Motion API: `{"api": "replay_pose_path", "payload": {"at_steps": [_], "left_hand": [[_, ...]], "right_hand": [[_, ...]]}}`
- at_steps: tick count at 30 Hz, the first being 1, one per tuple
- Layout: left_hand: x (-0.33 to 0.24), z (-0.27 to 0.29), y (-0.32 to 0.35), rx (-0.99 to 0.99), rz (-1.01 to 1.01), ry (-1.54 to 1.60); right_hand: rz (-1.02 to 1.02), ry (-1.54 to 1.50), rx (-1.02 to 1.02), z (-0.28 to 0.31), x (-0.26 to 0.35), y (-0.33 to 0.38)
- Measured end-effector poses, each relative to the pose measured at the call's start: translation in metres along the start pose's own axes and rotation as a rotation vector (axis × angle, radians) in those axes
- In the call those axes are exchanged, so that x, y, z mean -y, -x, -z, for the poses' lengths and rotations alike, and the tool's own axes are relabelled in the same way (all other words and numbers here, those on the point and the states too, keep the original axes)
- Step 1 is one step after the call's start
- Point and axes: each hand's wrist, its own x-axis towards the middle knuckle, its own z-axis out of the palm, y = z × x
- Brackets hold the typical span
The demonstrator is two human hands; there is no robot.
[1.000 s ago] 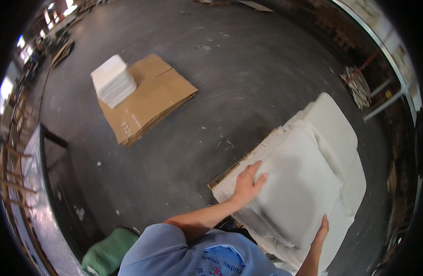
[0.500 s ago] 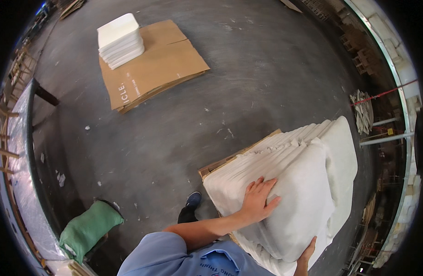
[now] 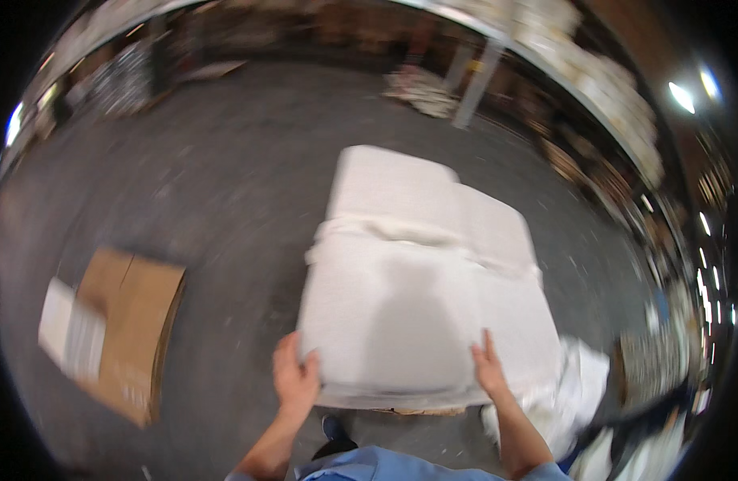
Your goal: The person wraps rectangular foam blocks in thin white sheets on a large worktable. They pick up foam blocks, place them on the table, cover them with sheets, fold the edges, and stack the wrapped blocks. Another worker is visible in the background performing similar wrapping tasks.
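Observation:
Large white padded sheets, soft and round-cornered, lie piled side by side in front of me. My left hand is at the near left edge of the closest pad, its thumb on top and its fingers along the outer side. On that pad's right side rests my right hand, fingers stretched forward, by the seam with the neighbouring pad. My shadow falls across the closest pad. A strip of wooden pallet shows under the pile's near edge.
Flat brown cardboard lies on the floor at left, bearing a smaller stack of white sheets. Crumpled white cloth sits right of the pile. A rack with a grey post stands at the back; a folded bundle lies beside it.
My view has turned right, so the cardboard now appears lower left and the pile is in front of me. My left hand has moved from the pad's top to its left edge.

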Motion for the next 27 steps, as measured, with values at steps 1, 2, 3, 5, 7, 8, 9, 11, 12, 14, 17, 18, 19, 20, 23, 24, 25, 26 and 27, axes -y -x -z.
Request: {"api": "replay_pose_path", "payload": {"at_steps": [1, 2, 3, 5, 7, 8, 9, 11, 12, 14, 17, 18, 19, 20, 23, 24, 25, 26, 27], "left_hand": [[-0.017, 0.004, 0.003, -0.032, -0.093, 0.003], [-0.04, 0.007, 0.009, -0.053, -0.186, 0.03], [-0.047, 0.014, 0.015, -0.019, -0.291, 0.037], [-0.062, 0.003, 0.022, 0.047, -0.441, 0.207], [-0.09, -0.024, 0.043, 0.291, -0.413, 0.427], [-0.106, -0.041, 0.062, 0.498, -0.366, 0.479], [-0.125, -0.053, 0.081, 0.677, -0.325, 0.492], [-0.164, -0.068, 0.13, 0.962, -0.451, 0.461], [-0.185, -0.079, 0.171, 1.097, -0.495, 0.471], [-0.201, -0.101, 0.247, 1.408, -0.504, 0.587], [-0.214, -0.124, 0.366, 1.792, -0.51, 0.741], [-0.229, -0.102, 0.419, 1.893, -0.516, 0.772], [-0.234, -0.091, 0.443, 2.028, -0.487, 0.762], [-0.24, -0.084, 0.463, 2.155, -0.454, 0.747], [-0.298, -0.026, 0.511, 2.493, -0.507, 0.63], [-0.296, -0.03, 0.525, 2.583, -0.559, 0.648], [-0.302, -0.032, 0.537, 2.662, -0.632, 0.608], [-0.308, -0.036, 0.549, 2.741, -0.704, 0.565], [-0.312, -0.043, 0.56, 2.751, -0.777, 0.538]], "right_hand": [[-0.113, -0.034, 0.039, 0.004, -0.011, 0.03], [-0.232, -0.081, 0.069, 0.011, -0.029, 0.063], [-0.123, -0.143, 0.04, 0.007, -0.043, 0.104], [-0.042, -0.151, -0.012, -0.011, -0.069, 0.182], [-0.225, -0.058, 0.084, -0.034, -0.117, 0.27], [-0.372, -0.027, 0.187, -0.047, -0.141, 0.324], [-0.493, -0.032, 0.188, -0.055, -0.154, 0.374], [-0.714, -0.041, 0.236, -0.074, -0.166, 0.483], [-0.845, -0.084, 0.157, -0.079, -0.175, 0.542], [-1.056, -0.185, -0.008, -0.094, -0.17, 0.636], [-1.284, -0.33, -0.299, -0.09, -0.165, 0.726], [-1.379, -0.388, -0.379, -0.096, -0.162, 0.761], [-1.436, -0.445, -0.482, -0.109, -0.157, 0.773], [-1.487, -0.497, -0.583, -0.119, -0.154, 0.781], [-1.605, -0.598, -0.728, -0.144, -0.149, 0.808], [-1.615, -0.614, -0.746, -0.148, -0.154, 0.807], [-1.605, -0.638, -0.718, -0.154, -0.157, 0.805], [-1.595, -0.662, -0.689, -0.159, -0.161, 0.8], [-1.557, -0.668, -0.619, -0.162, -0.166, 0.794]]}}
